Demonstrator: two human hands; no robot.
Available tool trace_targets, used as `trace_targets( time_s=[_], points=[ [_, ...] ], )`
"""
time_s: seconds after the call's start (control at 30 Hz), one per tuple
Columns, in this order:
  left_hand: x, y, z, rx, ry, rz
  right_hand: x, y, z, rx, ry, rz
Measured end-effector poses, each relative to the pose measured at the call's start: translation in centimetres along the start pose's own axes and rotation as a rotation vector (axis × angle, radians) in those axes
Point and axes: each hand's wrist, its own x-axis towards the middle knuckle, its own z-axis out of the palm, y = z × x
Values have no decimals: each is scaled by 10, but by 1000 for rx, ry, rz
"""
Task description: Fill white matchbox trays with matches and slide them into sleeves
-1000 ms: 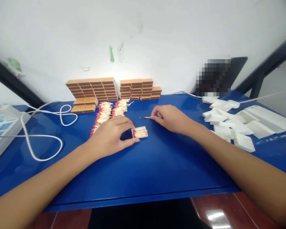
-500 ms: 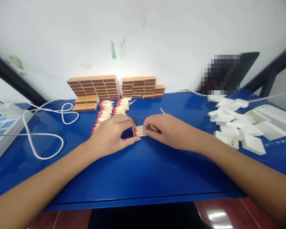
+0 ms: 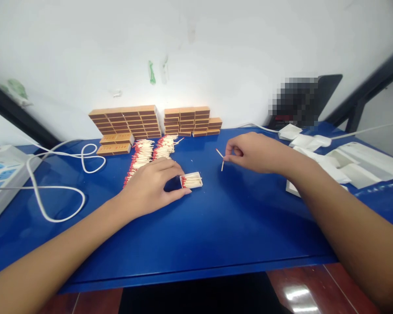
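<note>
A: Shallow white tray point(image 3: 197, 187), thin-walled, near mid-table. Loose matches point(image 3: 192, 179) inside, red heads to the left. The grip?

B: Left hand point(image 3: 155, 185) curled round the tray's left end, thumb along the near side, fingertips at the far corner. Right hand point(image 3: 253, 152), well apart to the right, thumb and forefinger pinching a red-tipped match point(image 3: 219, 152). A pale stick end point(image 3: 222, 166) shows just below; cannot tell whether it is a second match.

A: Half a second ago?

B: Right fingers were at the tray's right end, the match lying beyond them. Tray hardly shifted.

A: Obstructions, surroundings?

B: Left hand covers part of two long match heaps point(image 3: 140, 157). Behind them, brick-shaped card boxes point(image 3: 126, 122), orange with brown sides, stacked against the scuffed wall point(image 3: 236, 65). Right forearm masks some smooth white pieces point(image 3: 363, 161). Far left, a looped white cable point(image 3: 56, 221) beside a power strip point(image 3: 6, 183). Table point(image 3: 196, 240) glossy blue.
</note>
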Motion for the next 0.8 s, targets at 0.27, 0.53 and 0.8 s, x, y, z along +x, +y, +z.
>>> trace_targets(
  time_s=[0.27, 0.53, 0.8],
  points=[
    [1, 0, -1, -6, -24, -16, -3, -19, 12, 110, -130, -18],
    [1, 1, -1, -14, -23, -20, 7, -18, 22, 45, 27, 60],
    [1, 1, -1, -14, -22, -13, 14, -18, 33, 29, 151, 164]
  ],
)
